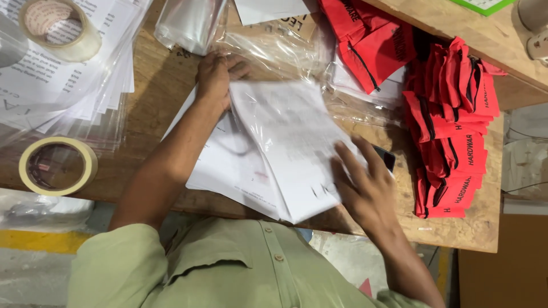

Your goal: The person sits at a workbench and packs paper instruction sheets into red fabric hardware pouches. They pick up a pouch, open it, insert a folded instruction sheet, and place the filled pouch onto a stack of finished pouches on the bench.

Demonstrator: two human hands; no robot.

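A stack of white printed sheets (285,142) lies on the wooden table (160,80), partly lifted and fanned. My left hand (217,77) grips the far edge of the sheets, fingers curled over them. Spread fingers of my right hand (365,188) press flat on the near right corner of the stack. A dark phone-like object (386,157) peeks out from under the papers beside my right hand. Clear plastic bags (268,48) lie just beyond the sheets.
Stacks of red fabric pouches (451,131) with black zips fill the right side. Two tape rolls sit left: one (57,165) near the table edge, one (60,28) on a pile of bagged printed sheets (63,85). The table edge runs close to my body.
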